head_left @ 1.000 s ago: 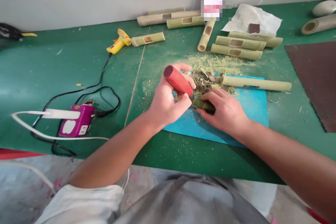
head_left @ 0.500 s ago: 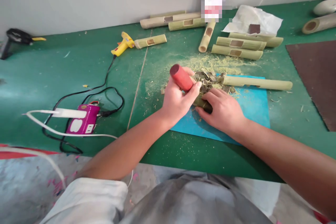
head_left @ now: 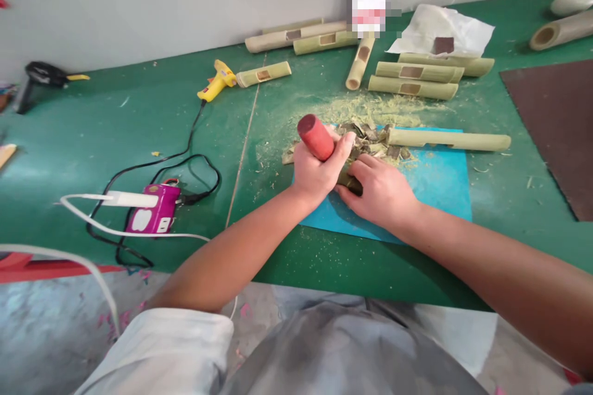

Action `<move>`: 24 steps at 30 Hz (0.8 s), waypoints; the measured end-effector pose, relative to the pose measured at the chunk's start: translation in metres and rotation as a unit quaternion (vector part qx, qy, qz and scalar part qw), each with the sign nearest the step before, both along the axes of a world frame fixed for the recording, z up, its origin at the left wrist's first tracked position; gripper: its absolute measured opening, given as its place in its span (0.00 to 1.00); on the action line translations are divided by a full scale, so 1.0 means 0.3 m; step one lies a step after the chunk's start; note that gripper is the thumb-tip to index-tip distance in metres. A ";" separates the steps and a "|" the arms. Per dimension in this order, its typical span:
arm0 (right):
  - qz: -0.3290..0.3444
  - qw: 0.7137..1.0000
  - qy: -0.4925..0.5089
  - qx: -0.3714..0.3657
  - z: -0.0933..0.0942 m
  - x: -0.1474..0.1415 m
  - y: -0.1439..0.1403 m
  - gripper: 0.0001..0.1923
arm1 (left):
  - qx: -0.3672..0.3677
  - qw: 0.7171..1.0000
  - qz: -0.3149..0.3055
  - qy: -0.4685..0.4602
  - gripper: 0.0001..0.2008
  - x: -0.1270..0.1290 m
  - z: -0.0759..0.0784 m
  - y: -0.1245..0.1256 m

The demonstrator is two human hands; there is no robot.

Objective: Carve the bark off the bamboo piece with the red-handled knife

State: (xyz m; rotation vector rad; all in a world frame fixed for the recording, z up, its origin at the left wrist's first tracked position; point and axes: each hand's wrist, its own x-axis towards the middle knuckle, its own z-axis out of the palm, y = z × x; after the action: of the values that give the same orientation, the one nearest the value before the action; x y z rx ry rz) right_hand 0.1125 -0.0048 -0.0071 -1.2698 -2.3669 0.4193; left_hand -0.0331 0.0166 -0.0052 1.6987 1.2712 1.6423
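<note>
Steeper now than a second ago, the red tool handle [head_left: 315, 136] stands gripped in the left hand [head_left: 317, 173]. Right hand [head_left: 377, 194] presses flat on a short bamboo piece [head_left: 349, 182] — both on the blue mat [head_left: 440, 188], near the shavings [head_left: 370, 139].

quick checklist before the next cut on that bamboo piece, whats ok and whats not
1. Tool grip: left hand is wrapped round the red tool handle: ok.
2. Work held down: right hand presses the dark green bamboo piece on the blue cutting mat: ok.
3. Blade tip position: hidden behind the hands: cannot tell.
4. Right fingers away from the blade: they lie right beside the tool, margin unseen: cannot tell.
5. Mat free of debris: cut chips and sawdust are piled at its far edge: not ok.
6. Long bamboo tube out of the way: it lies along the mat's far edge, apart from the hands: ok.
</note>
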 end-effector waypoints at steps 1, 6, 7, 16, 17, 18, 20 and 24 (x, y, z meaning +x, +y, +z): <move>0.003 1.000 0.002 -0.002 0.002 0.000 0.002 0.09 | 0.001 1.000 0.009 -0.012 0.24 0.004 0.002 0.000; 0.018 1.000 0.004 -0.013 0.006 0.001 0.002 0.09 | -0.041 0.998 0.035 -0.040 0.25 0.012 0.020 -0.001; 0.020 1.000 0.004 -0.014 0.006 0.000 0.000 0.10 | -0.055 0.997 0.037 -0.049 0.25 0.011 0.022 0.001; 0.010 1.000 0.002 -0.020 -0.002 -0.003 -0.005 0.11 | -0.136 0.976 0.037 -0.168 0.23 0.026 0.046 0.005; 0.011 1.000 0.006 -0.017 -0.004 0.000 -0.002 0.11 | -0.131 0.973 0.039 -0.186 0.23 0.031 0.052 0.000; 0.016 1.000 0.013 -0.011 -0.005 0.003 0.002 0.11 | -0.121 0.972 0.041 -0.199 0.23 0.035 0.059 -0.004; 0.025 0.999 0.030 0.011 -0.008 0.012 0.009 0.11 | -0.099 0.973 0.036 -0.205 0.23 0.032 0.073 -0.009; 0.045 0.994 0.083 0.059 -0.010 0.030 0.018 0.13 | 0.003 0.990 0.023 -0.140 0.21 -0.025 0.083 0.000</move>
State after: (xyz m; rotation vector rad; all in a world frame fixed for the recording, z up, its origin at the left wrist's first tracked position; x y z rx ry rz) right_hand 0.1214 0.0006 -0.0101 -1.0364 -2.2782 0.3907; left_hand -0.0405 0.0167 0.0197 1.3890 1.1767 1.8370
